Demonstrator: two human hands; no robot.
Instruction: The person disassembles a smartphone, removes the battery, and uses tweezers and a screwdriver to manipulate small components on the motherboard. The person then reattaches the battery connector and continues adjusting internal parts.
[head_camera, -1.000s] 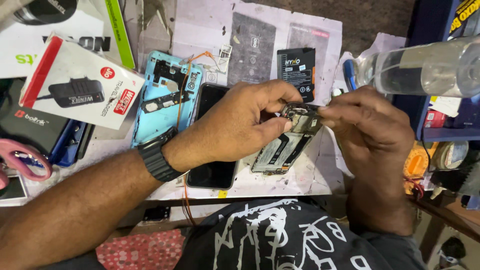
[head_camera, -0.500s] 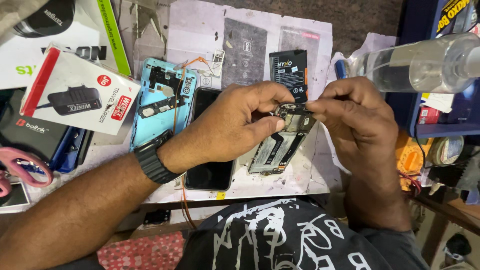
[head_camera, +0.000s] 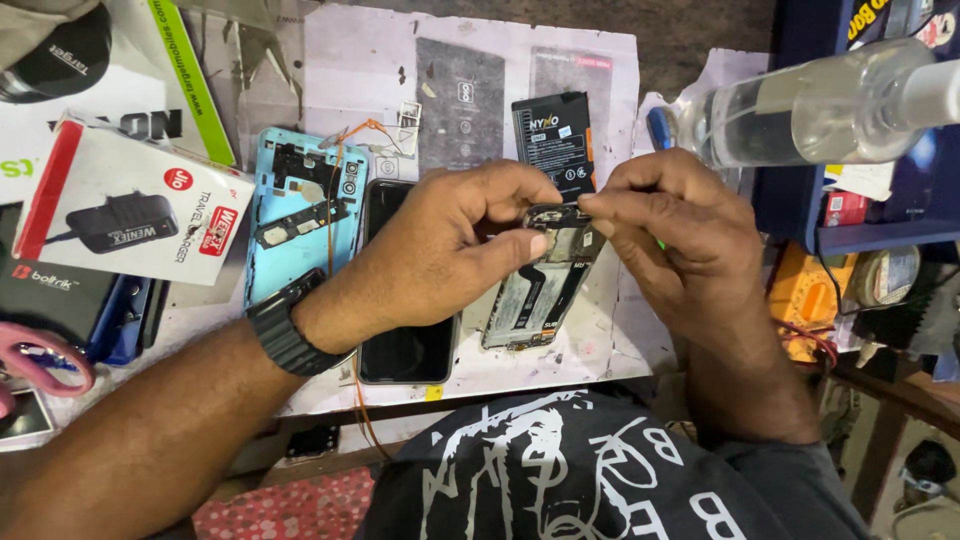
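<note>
My left hand (head_camera: 450, 250) and my right hand (head_camera: 670, 230) meet over an opened phone frame (head_camera: 535, 295), a grey slab with its inner parts showing. Both hands pinch its top end, thumb and fingers closed on the camera area. A black watch sits on my left wrist (head_camera: 285, 330). Under my left hand lies a black phone screen (head_camera: 405, 350). A light blue back cover (head_camera: 300, 215) with an orange wire lies to the left. A black battery (head_camera: 553, 145) rests just beyond my fingers.
A white charger box (head_camera: 125, 215) sits at the left, above dark boxes and pink scissors (head_camera: 40, 365). A clear plastic bottle (head_camera: 810, 100) lies on a blue shelf at the upper right. Orange tools and clutter fill the right edge.
Both hands have stayed on the phone frame's top end, with small finger shifts. The view has moved slightly.
</note>
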